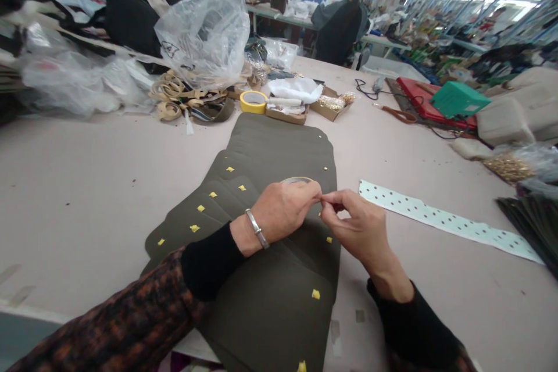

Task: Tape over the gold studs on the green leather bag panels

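Note:
My left hand (285,209) is closed around a roll of tape (297,179), and only the roll's upper rim shows above the knuckles. Fingertips of my right hand (355,224) are pinched together and meet those of the left; what lies between them is too small to make out. Both hands are over a fanned stack of dark olive panels (279,314) on the table. Small yellow tape pieces (315,294) dot the panels, several along the left edges and others down the right side. Two tiny pale spots mark the top panel's upper right.
Beyond the panels lie a yellow tape roll (253,102), small open boxes (333,103) and coiled straps (170,96). Plastic bags (204,35) are heaped at back left. A dotted pale strip (444,218) lies at right, near dark stacked pieces (529,221). A person (342,20) sits beyond the table.

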The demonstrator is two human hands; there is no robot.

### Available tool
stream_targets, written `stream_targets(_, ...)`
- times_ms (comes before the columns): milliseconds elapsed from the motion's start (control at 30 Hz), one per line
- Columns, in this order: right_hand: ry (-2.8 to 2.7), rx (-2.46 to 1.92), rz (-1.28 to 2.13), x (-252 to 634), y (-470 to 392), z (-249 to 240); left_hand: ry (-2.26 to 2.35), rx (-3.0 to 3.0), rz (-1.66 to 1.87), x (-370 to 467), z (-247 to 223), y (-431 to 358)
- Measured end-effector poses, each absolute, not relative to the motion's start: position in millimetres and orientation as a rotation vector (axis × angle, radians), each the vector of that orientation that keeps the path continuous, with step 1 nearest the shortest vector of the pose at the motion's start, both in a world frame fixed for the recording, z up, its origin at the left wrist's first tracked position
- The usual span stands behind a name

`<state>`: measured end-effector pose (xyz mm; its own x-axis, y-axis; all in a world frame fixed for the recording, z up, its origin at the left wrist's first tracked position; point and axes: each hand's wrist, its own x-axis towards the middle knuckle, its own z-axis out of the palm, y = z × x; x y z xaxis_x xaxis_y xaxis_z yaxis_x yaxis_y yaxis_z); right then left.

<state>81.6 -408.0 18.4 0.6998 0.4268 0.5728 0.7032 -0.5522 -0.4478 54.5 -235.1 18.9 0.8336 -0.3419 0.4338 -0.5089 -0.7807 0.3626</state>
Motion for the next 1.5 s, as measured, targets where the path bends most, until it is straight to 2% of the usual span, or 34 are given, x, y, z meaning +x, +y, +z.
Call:
stream_targets(200, -0.165, -1.888, 0.127, 107.7, -406.9, 9.7, -0.673, 2.562, 0.719, 53.6, 16.8, -239.7)
stream_targets(367, -0.13, -1.93, 0.331, 139.4, -413.0, -9.0, -0.562, 2.822, 0.582, 67.7, -4.4, -231.8)
stream_targets(533, -0.328, -2.247, 0.301, 149.8, -413.5, -12.7, -0.626, 2.922, 0.438, 78.3, -20.8, -225.3)
stream_targets(867, -0.769, -2.691, -0.035, 153.6, -396.1, -5.2, -0.611, 2.907, 0.345, 79.2, -17.9, -227.0)
stream_targets(1000, -0.688, -2.7, 0.032, 156.9, -401.1, -4.7, -0.6, 2.895, 0.355, 80.3, -19.0, -226.4)
stream_targets(1100, -0.664, -2.597, -0.063, 155.4, -413.6, -2.1, -0.598, 2.872, 0.377, 81.8, -20.2, -226.8)
stream_targets(1200, -0.975, -2.564, -0.221, 151.0, -420.8, 1.1, -0.604, 2.847, 0.376, 83.3, -20.8, -227.6)
stream_targets(1333, -1.387, -2.715, -0.172, 146.4, -412.7, 2.1, -0.622, 2.838, 0.355, 80.9, -20.6, -227.2)
stream_targets(1500, -1.332, -2.882, -0.161, 148.2, -396.0, 0.6, -0.643, 2.841, 0.344, 70.9, -16.8, -223.9)
